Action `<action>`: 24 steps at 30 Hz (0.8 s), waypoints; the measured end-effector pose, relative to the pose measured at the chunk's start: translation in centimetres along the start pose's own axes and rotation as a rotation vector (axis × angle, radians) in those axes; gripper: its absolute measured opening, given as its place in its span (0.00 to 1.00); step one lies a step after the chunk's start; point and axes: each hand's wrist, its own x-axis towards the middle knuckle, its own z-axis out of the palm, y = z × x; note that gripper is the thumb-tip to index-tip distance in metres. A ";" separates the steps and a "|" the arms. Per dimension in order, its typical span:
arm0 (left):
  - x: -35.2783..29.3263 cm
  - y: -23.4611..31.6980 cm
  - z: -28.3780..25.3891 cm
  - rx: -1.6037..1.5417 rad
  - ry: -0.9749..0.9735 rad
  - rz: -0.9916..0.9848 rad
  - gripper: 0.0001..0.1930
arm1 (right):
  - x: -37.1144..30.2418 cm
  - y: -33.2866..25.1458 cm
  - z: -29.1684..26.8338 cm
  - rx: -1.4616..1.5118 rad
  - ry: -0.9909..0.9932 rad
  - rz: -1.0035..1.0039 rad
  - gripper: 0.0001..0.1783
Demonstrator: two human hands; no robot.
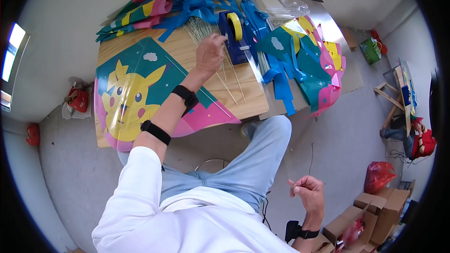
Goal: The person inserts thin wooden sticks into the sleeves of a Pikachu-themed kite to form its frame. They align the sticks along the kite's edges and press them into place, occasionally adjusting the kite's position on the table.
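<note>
My left hand [211, 55] reaches over the wooden table, its fingers drawn together beside a blue tape dispenser [240, 56] that carries a yellow roll of tape [235, 26]. Whatever those fingers may pinch is too small to make out. Beneath my left forearm lies a flat kite sheet [154, 93], green and pink with a yellow cartoon figure. A thin white rod [214, 102] runs slantwise along the sheet's right side. Off the table, low on the right, my right hand [310, 196] hangs over the floor with curled fingers and thumb closed in; any small thing held there cannot be seen.
Thin sticks [199, 29] lie loose behind my left hand. Blue ribbons [201, 0] and folded kite sheets [140, 11] pile up at the back. More kite sheets [311, 77] hang over the right side. Cardboard boxes [349, 220] stand lower right; another person [424, 143] sits far right.
</note>
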 end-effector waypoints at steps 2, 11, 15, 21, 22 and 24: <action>2.3 1.1 0.7 -0.013 0.019 0.343 0.18 | 0.0 -0.1 -0.1 0.023 0.004 0.000 0.04; 6.0 -0.5 2.1 0.211 -0.005 0.356 0.14 | 2.2 0.8 -0.2 -0.121 0.090 0.069 0.03; 6.7 0.1 2.0 0.118 0.007 0.237 0.15 | 3.7 2.2 0.1 -0.042 0.122 0.073 0.03; 7.6 0.1 1.6 0.089 -0.065 0.154 0.18 | 4.7 3.1 0.1 -0.038 0.097 0.087 0.03; 7.4 0.4 1.7 0.105 -0.047 0.148 0.18 | 4.8 3.2 0.1 -0.032 0.094 0.089 0.03; 7.5 0.8 1.8 0.138 -0.031 0.141 0.20 | 4.9 3.3 0.1 -0.030 0.094 0.092 0.03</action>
